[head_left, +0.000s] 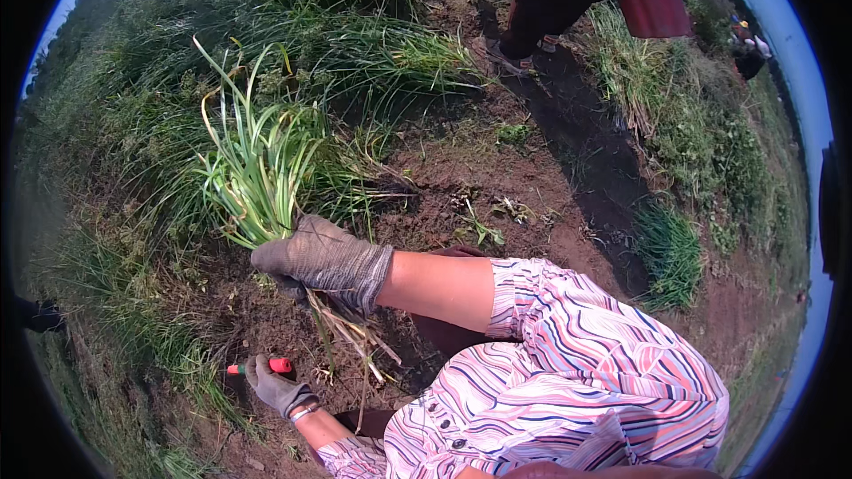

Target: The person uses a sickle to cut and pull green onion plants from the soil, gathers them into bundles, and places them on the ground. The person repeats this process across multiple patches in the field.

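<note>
My right hand [324,257], in a grey knitted glove, is closed round a bunch of long-leaved green plants [253,173]. Its leaves fan out above the fist, and pale, dry-looking stalks [351,332] hang out below. Lower and to the left, my left hand [275,387], also gloved, grips a tool with a red-and-green handle [280,365]. Both ends of the handle poke out of the fingers; no blade can be made out. Bare reddish-brown soil [302,328] with plant scraps lies beneath the hands.
Tall grassy growth [355,62] stands along the far side and left. A co-worker in dark trousers [550,0] stands at the upper right beside a red container [655,8]. A cut-looking green clump [667,253] grows at right; loose weeds [479,226] lie on the soil.
</note>
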The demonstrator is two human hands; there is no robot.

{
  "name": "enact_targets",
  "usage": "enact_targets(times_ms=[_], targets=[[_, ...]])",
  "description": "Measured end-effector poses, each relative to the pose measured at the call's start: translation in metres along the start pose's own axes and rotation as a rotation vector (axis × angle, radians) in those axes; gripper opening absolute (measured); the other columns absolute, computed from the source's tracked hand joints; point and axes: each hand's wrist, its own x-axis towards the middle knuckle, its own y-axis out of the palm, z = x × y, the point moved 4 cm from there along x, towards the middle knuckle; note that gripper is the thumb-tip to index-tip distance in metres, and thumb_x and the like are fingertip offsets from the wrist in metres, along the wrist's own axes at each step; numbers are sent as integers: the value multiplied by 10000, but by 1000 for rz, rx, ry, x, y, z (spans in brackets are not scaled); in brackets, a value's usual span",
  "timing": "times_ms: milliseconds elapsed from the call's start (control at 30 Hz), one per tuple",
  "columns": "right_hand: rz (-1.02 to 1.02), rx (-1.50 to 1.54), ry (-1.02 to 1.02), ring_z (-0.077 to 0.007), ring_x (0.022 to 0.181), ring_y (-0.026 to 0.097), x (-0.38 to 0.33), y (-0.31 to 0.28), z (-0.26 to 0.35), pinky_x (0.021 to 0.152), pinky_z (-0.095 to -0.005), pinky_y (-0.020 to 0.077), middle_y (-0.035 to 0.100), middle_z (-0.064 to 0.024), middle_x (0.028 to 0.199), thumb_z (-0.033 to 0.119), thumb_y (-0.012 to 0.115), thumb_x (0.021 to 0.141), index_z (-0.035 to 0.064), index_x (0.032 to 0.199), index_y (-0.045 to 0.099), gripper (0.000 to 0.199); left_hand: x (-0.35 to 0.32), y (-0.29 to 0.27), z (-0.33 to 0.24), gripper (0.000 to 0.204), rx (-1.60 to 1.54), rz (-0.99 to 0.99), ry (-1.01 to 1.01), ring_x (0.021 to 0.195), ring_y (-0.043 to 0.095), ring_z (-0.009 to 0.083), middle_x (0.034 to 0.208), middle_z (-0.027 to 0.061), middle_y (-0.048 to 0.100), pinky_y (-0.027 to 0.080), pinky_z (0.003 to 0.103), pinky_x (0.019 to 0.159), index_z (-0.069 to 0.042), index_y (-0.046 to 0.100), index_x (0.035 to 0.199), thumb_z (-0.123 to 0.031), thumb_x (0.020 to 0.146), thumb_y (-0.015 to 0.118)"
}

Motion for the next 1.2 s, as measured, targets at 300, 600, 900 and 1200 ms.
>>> enact_targets(times_ms=[300,600,900,1200], targets=[[91,-955,-71,-382,938,770,24,25,-52,824,-451,620,755,-269,966,301,759,910,-53,1097,701,404,21,-127,4,184,34,30,-51,852,584,151,968,-16,600,521,357,721,-171,685,1126,-256,971,736],[334,-1683,-157,-383,854,796,3,22,-96,670,-541,611,800,-213,934,114,774,854,-6,1087,801,263,41,-132,6,212,70,6,-62,684,573,186,918,27,590,502,355,565,-124,678,1185,-140,975,655],[205,-1866,-198,-346,873,808,18,-43,-75,609,-518,610,820,-133,939,117,714,880,61,1005,827,178,42,-127,9,44,207,-61,31,665,525,176,807,-12,494,454,356,571,-165,610,907,-141,886,640],[-215,-1854,-277,-355,896,812,-84,-139,85,635,-480,623,813,-168,965,71,759,847,52,1023,821,188,109,-107,25,92,335,66,227,658,509,169,804,3,523,456,363,603,-112,657,937,-115,854,619]])
